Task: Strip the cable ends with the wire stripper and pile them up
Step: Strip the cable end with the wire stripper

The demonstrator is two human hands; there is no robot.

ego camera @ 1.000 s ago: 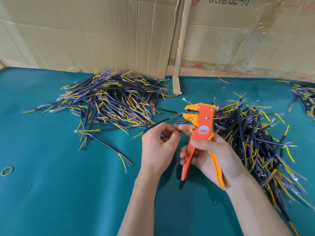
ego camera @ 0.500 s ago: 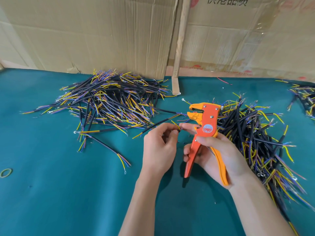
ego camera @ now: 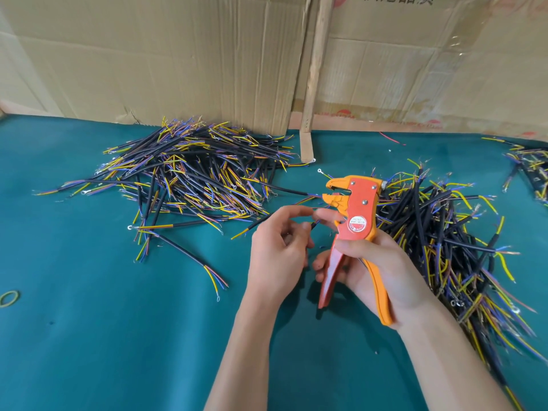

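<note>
Evenly and brightly lit by soft daylight, with only faint shadows on the desk (ego camera: 89, 336) beneath the forearms. Sharp at center, slightly soft and bowed toward the edges; mild glare on tape over the cardboard (ego camera: 459, 40).

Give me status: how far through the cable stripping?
Cannot tell done from waiting: big cable pile left, another pile right, both with bared colored ends. In hand: left hand pinches one cable near the wire stripper gripped by the right hand; end not yet in the jaws.

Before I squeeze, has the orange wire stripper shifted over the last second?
No. The orange wire stripper in the right hand keeps its place just right of the wooden strip's foot.
</note>
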